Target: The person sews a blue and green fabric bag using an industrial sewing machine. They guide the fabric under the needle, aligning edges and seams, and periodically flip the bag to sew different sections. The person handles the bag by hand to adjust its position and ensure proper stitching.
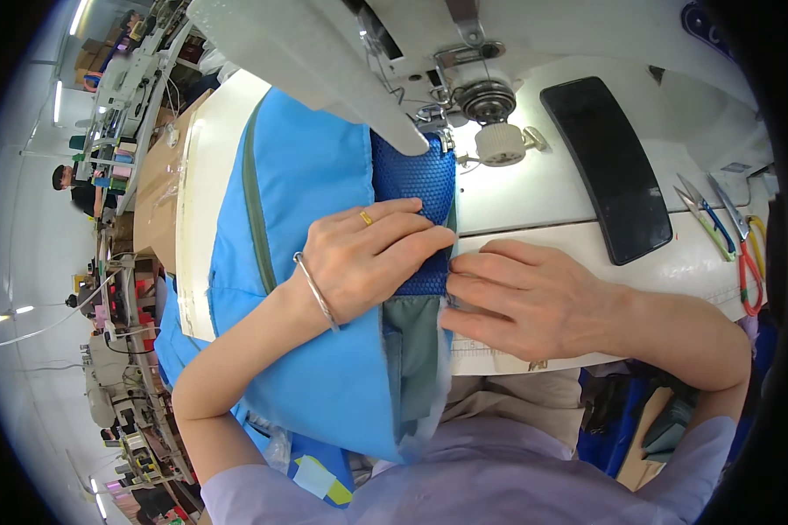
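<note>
A light blue fabric bag piece (311, 157) with a dark green strip lies across the sewing machine bed, its lower end hanging over the front edge. Along its right side runs a darker blue mesh panel (409, 171), the far end of which reaches the presser foot (447, 140). My left hand (363, 258) rests on the mesh with fingers stretched out flat. At the right edge of the piece, my right hand (534, 302) grips the fabric edge between bent fingers; its thumb is hidden. Below both hands shows grey-green lining (418, 350).
The sewing machine head (324, 70) hangs over the work. A black phone (606, 171) lies on the machine bed at right. Beyond it are thread snips (707, 219) and red-handled scissors (749, 262). Other machines line the far left, where a person (80, 188) is seen.
</note>
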The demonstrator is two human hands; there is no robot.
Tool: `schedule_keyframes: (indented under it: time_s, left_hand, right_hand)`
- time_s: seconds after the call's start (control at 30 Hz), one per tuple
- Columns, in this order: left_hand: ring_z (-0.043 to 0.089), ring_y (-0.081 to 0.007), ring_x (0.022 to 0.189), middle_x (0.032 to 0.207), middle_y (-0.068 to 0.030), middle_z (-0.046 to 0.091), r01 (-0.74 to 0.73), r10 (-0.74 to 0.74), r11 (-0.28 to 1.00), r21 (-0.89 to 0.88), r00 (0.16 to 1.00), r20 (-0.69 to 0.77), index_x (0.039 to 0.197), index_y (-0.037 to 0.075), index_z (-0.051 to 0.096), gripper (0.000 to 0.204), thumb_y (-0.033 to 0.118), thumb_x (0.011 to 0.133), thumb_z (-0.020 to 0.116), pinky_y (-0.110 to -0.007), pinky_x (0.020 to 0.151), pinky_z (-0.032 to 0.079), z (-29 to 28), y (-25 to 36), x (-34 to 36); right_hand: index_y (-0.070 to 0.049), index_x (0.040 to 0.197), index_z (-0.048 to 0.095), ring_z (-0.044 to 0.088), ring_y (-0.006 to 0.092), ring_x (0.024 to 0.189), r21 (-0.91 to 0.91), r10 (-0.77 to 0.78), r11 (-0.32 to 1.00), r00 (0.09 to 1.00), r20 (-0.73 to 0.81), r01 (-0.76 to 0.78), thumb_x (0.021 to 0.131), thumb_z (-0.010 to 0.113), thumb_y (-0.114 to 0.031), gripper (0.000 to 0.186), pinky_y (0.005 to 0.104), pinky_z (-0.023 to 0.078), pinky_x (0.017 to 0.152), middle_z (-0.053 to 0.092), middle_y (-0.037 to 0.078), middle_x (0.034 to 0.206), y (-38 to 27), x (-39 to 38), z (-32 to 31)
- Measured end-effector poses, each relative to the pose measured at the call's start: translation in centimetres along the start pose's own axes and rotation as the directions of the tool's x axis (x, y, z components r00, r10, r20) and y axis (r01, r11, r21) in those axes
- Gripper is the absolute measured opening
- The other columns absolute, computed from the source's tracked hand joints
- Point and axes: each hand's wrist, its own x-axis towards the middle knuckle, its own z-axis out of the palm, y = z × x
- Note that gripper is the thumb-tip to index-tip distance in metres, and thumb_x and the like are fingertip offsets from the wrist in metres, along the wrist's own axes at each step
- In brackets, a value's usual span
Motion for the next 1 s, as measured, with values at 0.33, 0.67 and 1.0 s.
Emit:
schedule_keyframes:
  time_s: [0.33, 0.67, 1.0]
  left_hand:
    - [0.077, -0.0286, 0.094, 0.091, -0.0087, 0.076, 0.034, -0.037, 0.999, -0.033, 0.996, -0.081, 0.097, 0.004, 0.076, 0.022, 0.001, 0.075, 0.079, -0.035, 0.074, 0.063, 0.1, 0.0, -0.4]
    - [0.071, -0.0304, 0.114, 0.113, -0.0105, 0.075, 0.083, -0.074, 0.981, -0.178, 0.996, 0.054, 0.113, 0.005, 0.073, 0.035, 0.001, 0.079, 0.077, -0.049, 0.100, 0.054, 0.2, -0.2, -0.1]
    - [0.067, -0.0263, 0.117, 0.122, -0.0060, 0.070, 0.052, -0.042, 0.994, -0.096, 0.994, 0.104, 0.121, 0.010, 0.074, 0.047, 0.003, 0.075, 0.069, -0.047, 0.102, 0.050, 0.2, -1.1, -1.8]
  right_hand:
    - [0.000, 0.099, 0.068, 0.061, 0.0279, 0.107, -0.143, 0.173, 0.975, 0.985, -0.005, -0.172, 0.078, 0.070, -0.012, 0.024, 0.0366, 0.052, 0.090, 0.065, 0.012, 0.106, 0.8, 0.4, -0.2]
    - [0.004, 0.091, 0.070, 0.063, 0.0280, 0.105, -0.048, 0.099, 0.994, 0.990, 0.099, -0.095, 0.076, 0.069, -0.010, 0.021, 0.0373, 0.051, 0.091, 0.067, 0.014, 0.102, 0.1, 0.5, 0.5]
    - [0.001, 0.083, 0.068, 0.062, 0.0264, 0.096, -0.106, 0.093, 0.991, 0.992, 0.082, -0.084, 0.077, 0.072, -0.011, 0.014, 0.0365, 0.052, 0.085, 0.065, 0.012, 0.096, -0.1, 1.0, 0.4]
